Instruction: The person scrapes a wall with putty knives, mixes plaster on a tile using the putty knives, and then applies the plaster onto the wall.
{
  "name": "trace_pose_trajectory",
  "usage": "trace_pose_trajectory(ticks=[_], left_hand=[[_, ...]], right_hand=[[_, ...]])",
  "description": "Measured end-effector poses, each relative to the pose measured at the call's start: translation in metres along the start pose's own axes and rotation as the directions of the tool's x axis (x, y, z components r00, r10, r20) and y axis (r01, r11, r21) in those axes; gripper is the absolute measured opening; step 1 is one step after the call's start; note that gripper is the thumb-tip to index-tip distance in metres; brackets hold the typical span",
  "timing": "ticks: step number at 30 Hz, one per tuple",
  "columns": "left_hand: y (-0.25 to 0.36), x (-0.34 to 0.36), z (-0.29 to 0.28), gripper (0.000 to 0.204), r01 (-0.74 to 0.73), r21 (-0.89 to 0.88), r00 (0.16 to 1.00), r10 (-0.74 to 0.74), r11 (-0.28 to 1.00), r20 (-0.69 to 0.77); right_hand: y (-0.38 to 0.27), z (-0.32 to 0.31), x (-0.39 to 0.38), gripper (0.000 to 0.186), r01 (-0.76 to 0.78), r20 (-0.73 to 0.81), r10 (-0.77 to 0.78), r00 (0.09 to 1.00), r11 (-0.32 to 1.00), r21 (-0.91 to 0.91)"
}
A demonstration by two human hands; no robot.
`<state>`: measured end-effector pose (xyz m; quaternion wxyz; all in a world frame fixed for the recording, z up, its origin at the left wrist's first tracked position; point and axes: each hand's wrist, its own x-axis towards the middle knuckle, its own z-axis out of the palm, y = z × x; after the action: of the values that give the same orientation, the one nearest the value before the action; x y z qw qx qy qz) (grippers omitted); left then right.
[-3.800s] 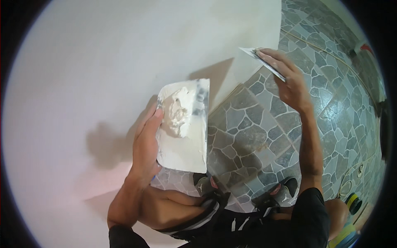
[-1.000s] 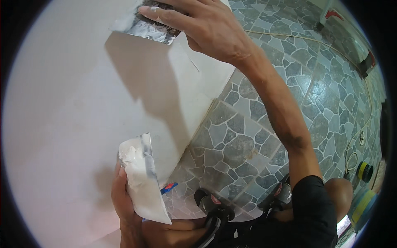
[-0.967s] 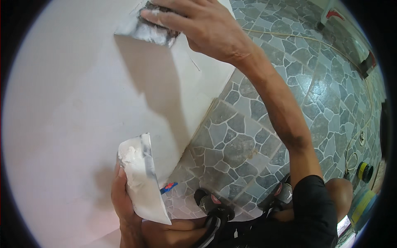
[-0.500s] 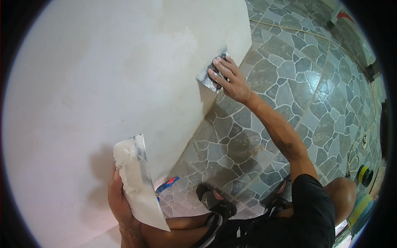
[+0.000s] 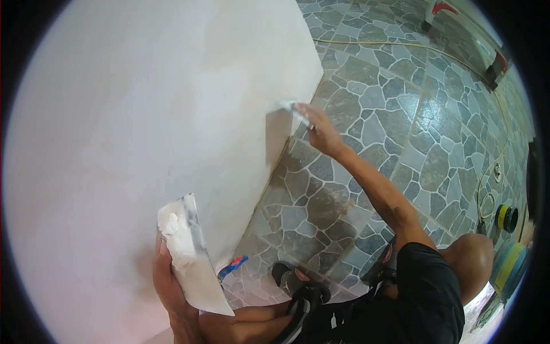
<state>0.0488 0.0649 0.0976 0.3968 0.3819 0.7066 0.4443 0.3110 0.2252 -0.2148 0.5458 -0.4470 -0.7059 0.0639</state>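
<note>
My left hand [image 5: 167,275] grips a wide, pale board [image 5: 207,284] low on the left, with a mound of white paste [image 5: 179,241] on it and a metal strip along one side. My right hand [image 5: 322,133] is closed on a metal spreader [image 5: 291,109], seen nearly edge-on and slightly blurred, at the white wall [image 5: 143,103] near its lower edge. A shadow falls beside the spreader; I cannot tell whether the blade touches the wall.
Grey crazy-paved tiles [image 5: 372,103] run along the wall. A blue-and-red tool [image 5: 234,266] lies by my left foot. At the right are a cable [image 5: 389,43], a black-and-yellow roll [image 5: 506,218], a teal-and-yellow container [image 5: 510,266] and a metal frame with red parts [image 5: 444,9].
My right hand has come down from the upper wall over the last second and has since tilted the spreader edge-on. My left hand with the board has moved left and down since the oldest frame.
</note>
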Motion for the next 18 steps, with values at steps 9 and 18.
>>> trace_pose_trajectory(ticks=[9,18], left_hand=[[0.000,-0.005,-0.006,0.031,0.018,-0.108,0.999,-0.023,0.994,-0.042],[-0.002,-0.004,-0.014,0.030,0.020,-0.200,0.999,-0.026,0.980,-0.026]], right_hand=[[0.019,-0.018,0.080,0.037,-0.745,0.026,0.746,0.666,0.662,0.084],[-0.079,0.016,0.101,0.049,-0.531,-0.165,0.510,0.844,0.838,-0.125]])
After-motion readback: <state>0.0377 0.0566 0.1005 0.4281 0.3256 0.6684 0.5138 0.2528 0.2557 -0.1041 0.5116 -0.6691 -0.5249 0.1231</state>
